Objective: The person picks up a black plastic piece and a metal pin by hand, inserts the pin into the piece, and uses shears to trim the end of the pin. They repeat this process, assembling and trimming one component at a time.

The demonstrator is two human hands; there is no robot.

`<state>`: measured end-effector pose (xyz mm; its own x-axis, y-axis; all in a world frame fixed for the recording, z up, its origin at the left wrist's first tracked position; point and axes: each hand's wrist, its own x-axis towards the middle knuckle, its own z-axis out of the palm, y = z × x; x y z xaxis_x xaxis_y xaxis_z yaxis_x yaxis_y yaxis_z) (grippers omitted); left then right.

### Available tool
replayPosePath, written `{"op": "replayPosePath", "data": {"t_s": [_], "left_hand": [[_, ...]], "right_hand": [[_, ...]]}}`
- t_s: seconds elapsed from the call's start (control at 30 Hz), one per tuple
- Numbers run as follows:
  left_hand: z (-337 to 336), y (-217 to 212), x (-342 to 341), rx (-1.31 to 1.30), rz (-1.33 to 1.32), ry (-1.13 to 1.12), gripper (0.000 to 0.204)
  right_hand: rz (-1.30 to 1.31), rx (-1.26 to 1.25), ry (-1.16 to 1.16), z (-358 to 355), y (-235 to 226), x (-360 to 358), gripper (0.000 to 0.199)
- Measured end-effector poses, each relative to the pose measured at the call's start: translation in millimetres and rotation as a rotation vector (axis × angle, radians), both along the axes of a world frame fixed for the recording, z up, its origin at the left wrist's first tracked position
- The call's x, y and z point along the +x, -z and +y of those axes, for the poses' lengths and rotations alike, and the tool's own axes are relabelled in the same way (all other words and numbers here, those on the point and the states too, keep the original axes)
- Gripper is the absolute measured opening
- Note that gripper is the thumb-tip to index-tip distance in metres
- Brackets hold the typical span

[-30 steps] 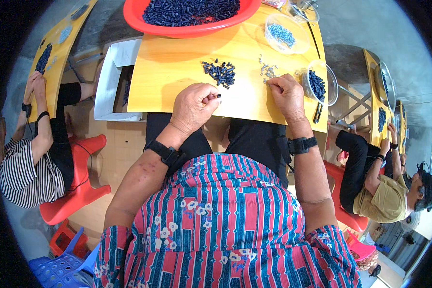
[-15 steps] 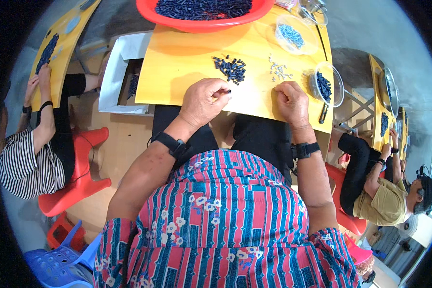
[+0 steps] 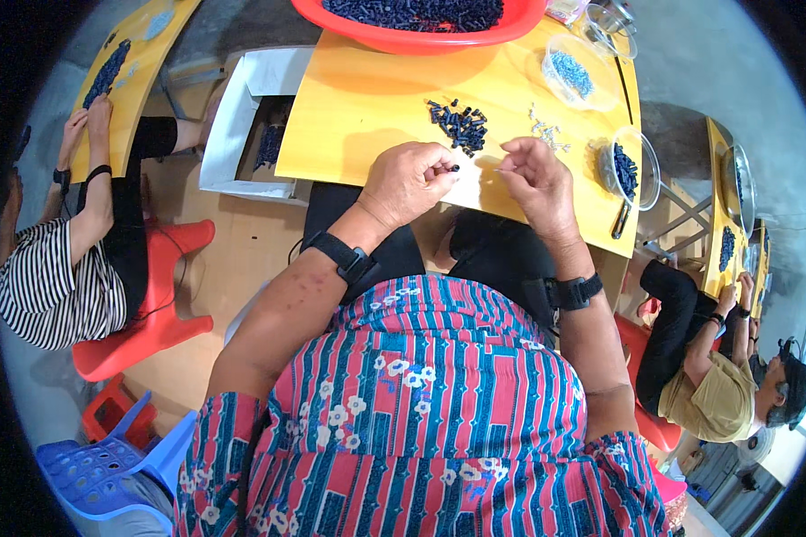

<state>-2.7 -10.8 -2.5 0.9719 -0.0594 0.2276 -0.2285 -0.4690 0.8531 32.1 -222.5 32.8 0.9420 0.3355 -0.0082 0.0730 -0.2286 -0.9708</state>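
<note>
My left hand [image 3: 409, 182] is closed in a pinch around a small dark cylindrical piece [image 3: 456, 168], whose end pokes out past the fingertips at the table's near edge. Facing it a short gap away, my right hand [image 3: 539, 183] pinches a tiny pale part [image 3: 503, 170] between thumb and fingers; its exact kind is too small to make out. Just beyond both hands lies a loose pile of dark cylindrical pieces [image 3: 459, 126]. To the right of that pile, small silvery parts [image 3: 546, 132] are scattered on the yellow table [image 3: 358, 107].
A red basin [image 3: 430, 40] of dark pieces stands at the far edge. On the right are a clear tub [image 3: 600, 94] with small blue parts, another clear tub [image 3: 647, 170] with dark pieces, and a black-handled tool [image 3: 621, 219]. A white box [image 3: 233, 134] adjoins the left side. Co-workers sit both sides.
My right hand has come off the table and moved closer to my left hand, its curled fingers now extended in a pinch. My left hand still grips the dark piece. The view has shifted slightly.
</note>
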Motion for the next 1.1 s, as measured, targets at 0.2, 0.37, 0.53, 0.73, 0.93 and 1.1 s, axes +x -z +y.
{"op": "replayPosePath", "data": {"t_s": [0.2, 0.37, 0.53, 0.73, 0.93, 1.1], "left_hand": [[-0.8, -1.5, -0.2, 0.009, 0.016, -0.011, 0.012], [-1.8, 0.0, -1.1, 0.028, -0.034, -0.016, 0.012], [-1.5, -2.0, -0.9, 0.064, -0.038, -0.017, 0.012], [-3.9, -0.8, -1.0, 0.016, -0.043, -0.016, 0.013], [-3.3, 1.3, 0.6, 0.057, -0.03, -0.004, 0.014], [-2.2, 4.2, 0.2, 0.045, -0.03, 0.004, 0.016]], "right_hand": [[0.061, -0.05, -0.122, 30.9, -2.1, 7.7, 0.034], [0.018, -0.177, -0.126, 31.1, 4.2, 12.4, 0.033], [-0.054, -0.23, -0.137, 34.0, -0.9, 13.0, 0.031], [-0.113, -0.332, -0.173, 34.0, -3.8, 13.9, 0.03], [-0.121, -0.389, -0.183, 33.1, -3.3, 12.1, 0.03], [-0.186, -0.432, -0.205, 34.3, -3.4, 13.2, 0.03]]}}
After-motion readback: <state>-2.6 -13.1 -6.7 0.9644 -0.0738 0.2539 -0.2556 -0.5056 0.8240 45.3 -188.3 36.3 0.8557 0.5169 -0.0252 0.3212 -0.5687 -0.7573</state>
